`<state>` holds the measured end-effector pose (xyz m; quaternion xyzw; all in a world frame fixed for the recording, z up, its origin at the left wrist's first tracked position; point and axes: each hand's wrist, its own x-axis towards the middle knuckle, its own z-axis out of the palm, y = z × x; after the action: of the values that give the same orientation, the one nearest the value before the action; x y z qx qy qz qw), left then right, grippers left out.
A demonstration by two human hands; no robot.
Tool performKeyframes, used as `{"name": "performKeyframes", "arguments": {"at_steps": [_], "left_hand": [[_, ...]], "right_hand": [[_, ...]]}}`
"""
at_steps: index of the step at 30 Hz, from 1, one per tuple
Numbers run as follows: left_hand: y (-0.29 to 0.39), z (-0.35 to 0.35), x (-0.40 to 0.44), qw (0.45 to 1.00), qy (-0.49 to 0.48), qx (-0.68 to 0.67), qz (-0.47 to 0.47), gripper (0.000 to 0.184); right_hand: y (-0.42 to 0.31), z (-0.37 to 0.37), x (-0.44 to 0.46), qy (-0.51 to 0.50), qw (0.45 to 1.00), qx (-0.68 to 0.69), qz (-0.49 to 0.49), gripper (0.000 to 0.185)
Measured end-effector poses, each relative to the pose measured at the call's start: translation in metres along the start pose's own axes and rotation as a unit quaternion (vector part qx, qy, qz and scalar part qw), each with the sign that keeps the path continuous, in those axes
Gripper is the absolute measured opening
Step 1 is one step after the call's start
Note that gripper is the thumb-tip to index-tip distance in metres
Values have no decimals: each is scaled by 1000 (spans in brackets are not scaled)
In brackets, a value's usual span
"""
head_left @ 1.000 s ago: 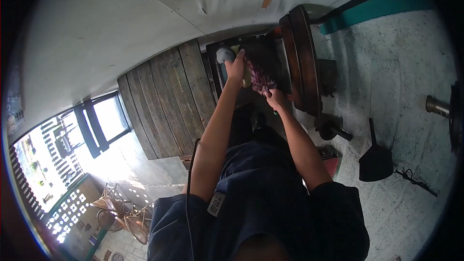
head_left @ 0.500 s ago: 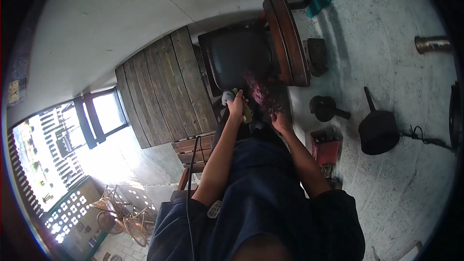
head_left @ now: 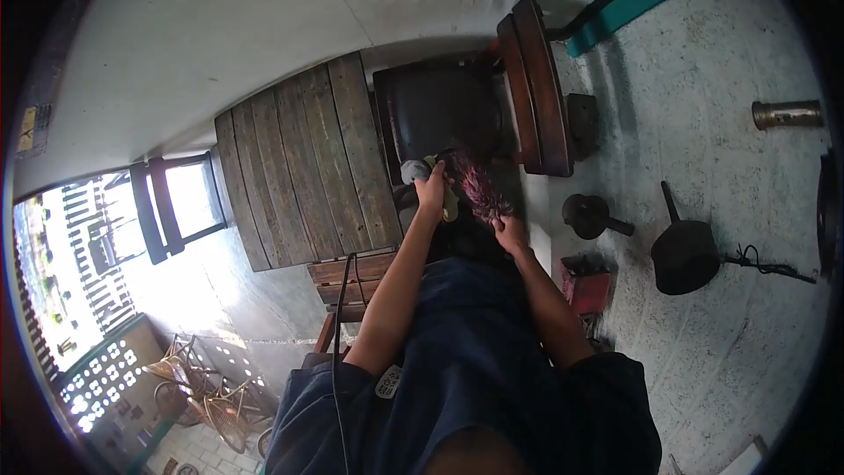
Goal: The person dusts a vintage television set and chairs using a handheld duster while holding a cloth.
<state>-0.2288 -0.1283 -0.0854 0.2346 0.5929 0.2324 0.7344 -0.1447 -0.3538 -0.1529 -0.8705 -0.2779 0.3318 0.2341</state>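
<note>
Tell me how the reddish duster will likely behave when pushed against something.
The reddish duster would probably bend softly at its head, whose tufts splay loosely. It seems light for its bulk, since the right hand alone holds it by one end.

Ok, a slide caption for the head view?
Left hand holding a grey-and-yellow bundle, right hand a fluffy reddish duster, beside a dark-seated chair.

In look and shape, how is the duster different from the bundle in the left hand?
The duster is purplish red; the bundle is grey and yellowish. The duster looks shaggy, the bundle smoother. The duster extends long from the right hand, while the bundle shows on both sides of the left hand. Both are held.
</note>
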Motion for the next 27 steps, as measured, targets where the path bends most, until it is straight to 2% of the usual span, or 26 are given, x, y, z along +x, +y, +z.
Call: {"name": "performKeyframes", "arguments": {"at_steps": [2, 3, 5, 6, 8, 9, 10, 12, 14, 18, 20, 21, 23, 24, 27], "left_hand": [[4, -6, 11, 999, -45, 10, -5, 21], [8, -7, 15, 999, -44, 10, -6, 21], [17, -2, 22, 999, -32, 10, -10, 22], [22, 1, 26, 999, -31, 10, -11, 22], [32, 10, 38, 1000, -16, 22, -7, 20], [39, 15, 43, 1000, -13, 21, -7, 20], [46, 21, 50, 1000, -26, 15, 4, 19], [57, 33, 62, 999, -35, 13, 12, 18], [71, 47, 79, 997, -49, 44, 38, 17], [84, 77, 126, 998, 4, 28, 55, 16], [116, 104, 116, 999, -30, -1, 37, 15], [117, 109, 125, 999, -26, -1, 32, 15], [120, 118, 144, 995, -8, 22, 98, 14], [129, 121, 141, 995, -41, 24, 88, 14], [145, 122, 127, 996, -76, -5, 52, 15]], "right_hand": [[1, 14, 19, 109, 989, -41, -95, 30], [-9, 14, 26, 107, 989, -40, -95, 30], [-37, 7, 42, -7, 997, -12, 81, 27], [-40, 5, 52, -7, 997, -12, 81, 27], [-47, 0, 74, -26, 998, -48, -22, 26], [-57, 0, 84, -29, 998, -48, -22, 26], [-70, 1, 93, 41, 993, -94, -63, 27], [-89, -4, 112, 105, 980, -137, -99, 27], [-100, -10, 141, -10, 996, -83, -38, 27], [-95, 8, 202, -29, 996, -78, -23, 35], [-110, 9, 218, 96, 993, -37, -65, 26], [-107, 6, 231, 91, 993, -39, -62, 26], [-102, 0, 256, -50, 997, -27, -44, 25], [-101, 3, 256, -55, 997, -28, -43, 25], [-105, 8, 251, 84, 991, -86, -54, 28]]}}
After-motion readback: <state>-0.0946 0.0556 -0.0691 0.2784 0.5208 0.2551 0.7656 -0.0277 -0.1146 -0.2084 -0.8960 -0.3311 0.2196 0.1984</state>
